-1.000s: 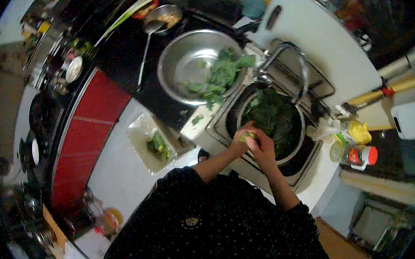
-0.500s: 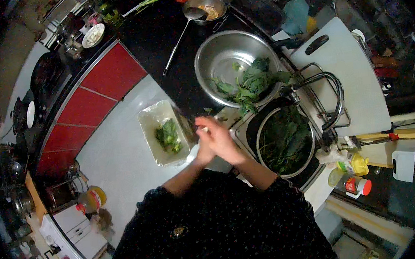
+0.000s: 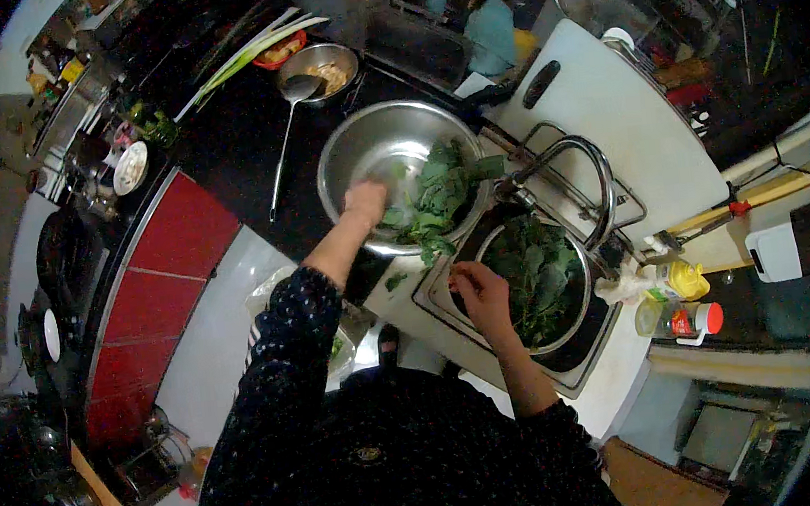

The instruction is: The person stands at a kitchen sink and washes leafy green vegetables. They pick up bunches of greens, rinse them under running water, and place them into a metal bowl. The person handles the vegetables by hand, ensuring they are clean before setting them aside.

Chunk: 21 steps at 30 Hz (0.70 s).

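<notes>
My left hand [image 3: 366, 201] reaches over the near left part of a wide steel basin [image 3: 329, 148]. It looks closed but is blurred, and what it holds, if anything, is hidden. Beside it, leafy greens [image 3: 442, 186] are heaped along the basin's right side, and some leaves hang over the near rim. My right hand [image 3: 482, 292] hovers by the left edge of the sink with its fingers curled together; nothing in them can be made out. Right of that hand, a round steel-rimmed vessel in the sink holds many dark leafy greens [image 3: 537, 284].
A curved faucet [image 3: 602, 171] arches over the sink, with a white cutting board [image 3: 605, 107] behind. A ladle [image 3: 284, 157] rests on a small steel bowl [image 3: 340, 59]. Bottles [image 3: 694, 321] stand at right. Below my left arm, a lined bin [image 3: 342, 357] is partly hidden.
My hands were together above the lined bin. They have separated: the left moved up to the basin, the right moved right to the sink's edge. The whole view has shifted too.
</notes>
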{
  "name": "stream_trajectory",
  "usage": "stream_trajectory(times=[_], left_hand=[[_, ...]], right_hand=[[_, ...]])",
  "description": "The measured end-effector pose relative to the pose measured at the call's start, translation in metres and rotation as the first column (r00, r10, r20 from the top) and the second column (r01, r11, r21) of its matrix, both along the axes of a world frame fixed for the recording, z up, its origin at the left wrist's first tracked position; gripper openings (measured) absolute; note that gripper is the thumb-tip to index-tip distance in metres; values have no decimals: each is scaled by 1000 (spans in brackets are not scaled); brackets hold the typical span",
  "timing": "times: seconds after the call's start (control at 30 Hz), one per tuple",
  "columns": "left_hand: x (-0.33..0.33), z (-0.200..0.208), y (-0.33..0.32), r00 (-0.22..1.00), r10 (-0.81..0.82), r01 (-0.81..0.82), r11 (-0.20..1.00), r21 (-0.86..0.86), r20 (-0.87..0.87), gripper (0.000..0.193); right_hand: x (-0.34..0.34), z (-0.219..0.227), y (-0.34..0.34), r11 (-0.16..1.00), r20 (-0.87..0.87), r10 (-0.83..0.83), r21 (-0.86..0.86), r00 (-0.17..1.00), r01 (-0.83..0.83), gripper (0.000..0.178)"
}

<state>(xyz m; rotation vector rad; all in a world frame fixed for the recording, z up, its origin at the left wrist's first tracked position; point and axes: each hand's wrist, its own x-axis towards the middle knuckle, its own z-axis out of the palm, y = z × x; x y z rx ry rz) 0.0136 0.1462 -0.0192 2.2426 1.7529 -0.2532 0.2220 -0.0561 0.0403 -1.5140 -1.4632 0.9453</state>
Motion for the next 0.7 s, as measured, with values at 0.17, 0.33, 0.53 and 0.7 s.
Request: stream_trajectory(times=[0.17, 0.33, 0.53, 0.7], left_hand=[[7, -45, 8, 997, -79, 79, 997, -4, -20, 26], [5, -30, 26, 968, 116, -89, 987, -130, 223, 40], [48, -14, 0, 822, -422, 394, 906, 151, 382, 52], [31, -57, 9, 761, -499, 466, 865, 186, 414, 42]], right_hand=[[23, -7, -11, 994, -114, -109, -35, 987, 106, 16], [44, -7, -15, 992, -98, -120, -44, 988, 116, 18], [56, -22, -13, 993, -146, -120, -12, 982, 120, 18], [61, -4, -13, 993, -117, -108, -52, 987, 103, 18]])
